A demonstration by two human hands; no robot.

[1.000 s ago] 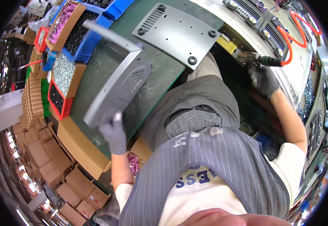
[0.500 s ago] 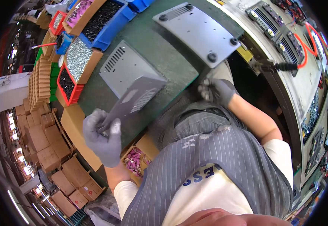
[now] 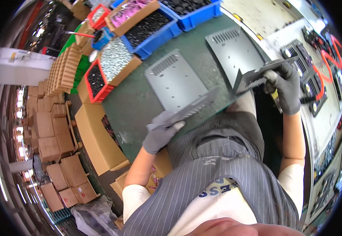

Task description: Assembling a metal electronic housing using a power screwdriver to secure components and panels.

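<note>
Two bent grey sheet-metal panels lie on the green tabletop, each with slots, small holes and a raised flap. The left panel lies flat at mid-table, its flap standing up on the side near me. My left hand, in a grey glove, is closed on that flap's left end, thumb on the near face. Farther right is the right panel, close to the table's right edge. My right hand, gloved too, is closed around its raised flap, fingers curled at the near side.
Blue bins of black parts stand at the far side. Beside them are a carton of silvery screws, a red bin and a box of pink parts. A workbench with a red coiled hose runs along the right. Cartons are stacked left.
My right hand has risen from near my lap and taken hold of the right panel's flap. That spot earlier showed a panel with black feet upward; none show now. My view has shifted.
</note>
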